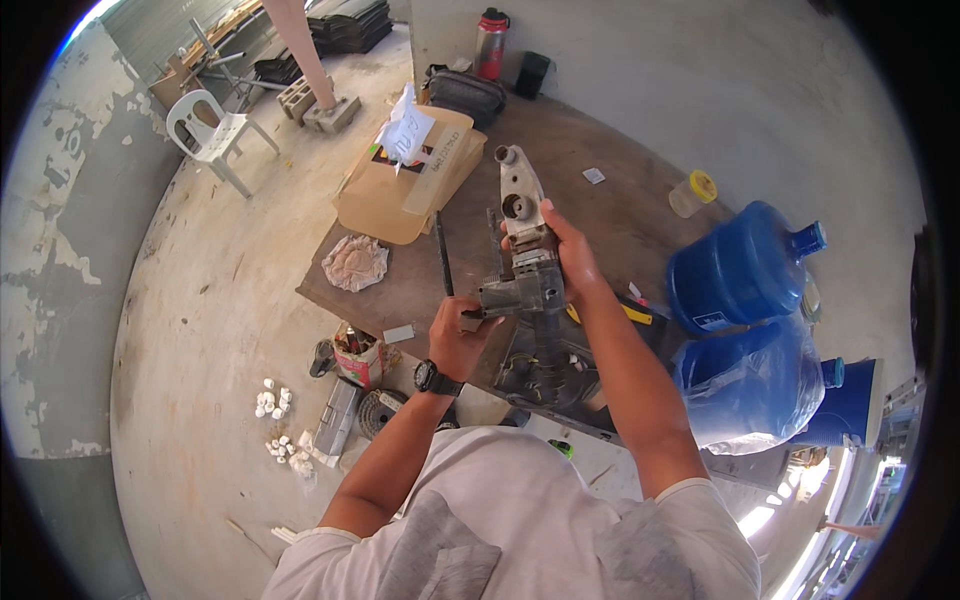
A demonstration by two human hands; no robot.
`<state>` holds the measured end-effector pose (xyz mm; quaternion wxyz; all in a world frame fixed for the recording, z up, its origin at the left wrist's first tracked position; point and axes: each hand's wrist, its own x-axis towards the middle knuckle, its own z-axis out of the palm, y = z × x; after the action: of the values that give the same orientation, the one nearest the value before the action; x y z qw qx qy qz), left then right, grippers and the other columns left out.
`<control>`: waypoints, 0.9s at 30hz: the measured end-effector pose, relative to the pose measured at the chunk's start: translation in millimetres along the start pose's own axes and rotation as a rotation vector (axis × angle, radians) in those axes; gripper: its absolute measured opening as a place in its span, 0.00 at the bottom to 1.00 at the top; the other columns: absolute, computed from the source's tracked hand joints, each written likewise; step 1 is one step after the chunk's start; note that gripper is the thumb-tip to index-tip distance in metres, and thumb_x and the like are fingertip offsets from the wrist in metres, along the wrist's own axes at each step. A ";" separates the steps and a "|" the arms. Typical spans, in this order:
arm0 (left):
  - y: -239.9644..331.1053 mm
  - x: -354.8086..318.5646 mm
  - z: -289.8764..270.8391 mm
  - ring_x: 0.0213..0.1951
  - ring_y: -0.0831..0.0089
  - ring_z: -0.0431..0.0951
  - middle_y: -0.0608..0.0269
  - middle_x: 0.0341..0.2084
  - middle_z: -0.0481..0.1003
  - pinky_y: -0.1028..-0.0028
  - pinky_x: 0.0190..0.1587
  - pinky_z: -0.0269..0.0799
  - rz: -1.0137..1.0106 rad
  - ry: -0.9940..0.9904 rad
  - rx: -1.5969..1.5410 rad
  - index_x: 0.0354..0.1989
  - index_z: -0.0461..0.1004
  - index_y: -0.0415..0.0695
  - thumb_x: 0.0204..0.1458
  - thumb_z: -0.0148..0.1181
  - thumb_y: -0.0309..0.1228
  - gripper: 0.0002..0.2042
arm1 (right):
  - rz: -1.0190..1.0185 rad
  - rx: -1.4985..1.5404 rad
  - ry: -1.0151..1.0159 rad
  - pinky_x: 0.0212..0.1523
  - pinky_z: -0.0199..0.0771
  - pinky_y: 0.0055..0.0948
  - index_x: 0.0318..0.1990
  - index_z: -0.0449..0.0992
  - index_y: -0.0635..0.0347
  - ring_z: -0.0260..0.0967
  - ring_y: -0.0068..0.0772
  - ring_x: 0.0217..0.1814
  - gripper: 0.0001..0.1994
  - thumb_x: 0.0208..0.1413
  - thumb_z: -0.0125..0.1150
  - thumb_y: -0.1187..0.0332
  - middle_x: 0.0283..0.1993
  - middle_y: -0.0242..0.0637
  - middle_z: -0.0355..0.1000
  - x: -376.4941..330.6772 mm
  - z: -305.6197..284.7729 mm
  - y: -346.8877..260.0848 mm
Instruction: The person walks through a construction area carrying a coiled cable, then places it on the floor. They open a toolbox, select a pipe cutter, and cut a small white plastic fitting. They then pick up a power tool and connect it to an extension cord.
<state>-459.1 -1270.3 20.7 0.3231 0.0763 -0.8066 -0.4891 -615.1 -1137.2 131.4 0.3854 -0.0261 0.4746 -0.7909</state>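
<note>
A pipe fusion welder [538, 285] with a flat grey metal heating plate and a black body is held over the brown table. Round sockets stick up from its plate, which points away from me. My right hand [572, 255] wraps round its right side, where plate and body meet. On the other side, my left hand [460, 335] has its fingers closed at the end of a black part jutting left from the body. Just beyond those fingers stands a thin dark bar [442, 255]. Below the body, an open black case [575, 375] lies partly hidden by the welder and my right forearm.
Blue water jugs [730, 265] stand at the right, near a yellow-lidded jar [692, 193]. A cardboard box [410, 190], crumpled paper [355, 263] and a dark bag [465, 97] are on the table's left and far side. A white chair [215, 135] stands on the floor beyond.
</note>
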 end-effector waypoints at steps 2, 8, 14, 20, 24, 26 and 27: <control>0.0 -8.1 2.7 0.37 0.59 0.81 0.57 0.32 0.78 0.65 0.41 0.76 -0.062 0.017 -0.071 0.42 0.72 0.43 0.40 0.78 0.25 0.22 | 0.007 -0.081 0.045 0.36 0.80 0.30 0.52 0.75 0.64 0.78 0.29 0.37 0.27 0.68 0.48 0.44 0.39 0.40 0.79 5.1 -3.8 5.3; -6.2 -28.9 9.7 0.57 0.64 0.74 0.52 0.63 0.63 0.66 0.49 0.78 -0.103 0.100 -0.014 0.58 0.68 0.47 0.38 0.79 0.21 0.36 | 0.035 -0.148 0.127 0.35 0.79 0.29 0.49 0.76 0.63 0.77 0.29 0.33 0.26 0.66 0.52 0.44 0.37 0.39 0.78 27.4 -12.1 41.5; -43.1 -55.8 -1.7 0.70 0.52 0.60 0.49 0.73 0.44 0.59 0.58 0.73 -0.343 0.018 -0.230 0.62 0.68 0.48 0.36 0.79 0.20 0.40 | 0.128 -0.127 0.240 0.29 0.78 0.31 0.47 0.77 0.58 0.74 0.29 0.25 0.23 0.66 0.54 0.45 0.32 0.38 0.77 39.2 -17.5 97.0; -95.7 -78.2 -14.6 0.70 0.51 0.60 0.49 0.73 0.50 0.54 0.62 0.68 -0.495 -0.147 -0.240 0.62 0.69 0.48 0.43 0.75 0.24 0.34 | 0.155 0.080 0.384 0.27 0.77 0.34 0.46 0.77 0.57 0.74 0.31 0.24 0.24 0.64 0.56 0.43 0.30 0.38 0.76 54.5 -38.8 151.2; -130.9 -84.6 -22.6 0.66 0.51 0.64 0.49 0.67 0.62 0.55 0.62 0.68 -0.257 -0.297 0.027 0.59 0.70 0.47 0.48 0.71 0.29 0.28 | 0.055 -0.056 0.515 0.37 0.76 0.34 0.47 0.77 0.62 0.74 0.31 0.33 0.26 0.61 0.61 0.44 0.35 0.37 0.76 59.7 -48.1 190.6; -149.6 -84.0 -31.2 0.63 0.51 0.69 0.50 0.62 0.69 0.57 0.61 0.69 -0.215 -0.355 0.100 0.56 0.73 0.46 0.49 0.70 0.29 0.24 | -0.058 -0.197 0.593 0.46 0.72 0.33 0.50 0.77 0.66 0.72 0.30 0.42 0.28 0.60 0.64 0.45 0.41 0.36 0.76 60.7 -42.9 209.9; -157.1 -84.5 -36.4 0.60 0.51 0.71 0.51 0.59 0.70 0.58 0.60 0.70 -0.235 -0.363 0.131 0.54 0.74 0.46 0.50 0.69 0.30 0.22 | -0.102 -0.227 0.647 0.50 0.70 0.32 0.51 0.76 0.68 0.71 0.29 0.46 0.29 0.59 0.65 0.46 0.44 0.36 0.76 59.5 -40.1 217.7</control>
<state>-401.8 -1340.3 -137.4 0.1076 0.1012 -0.8672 -0.4755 -545.9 -1200.6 -77.7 0.1694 0.1598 0.6554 -0.7184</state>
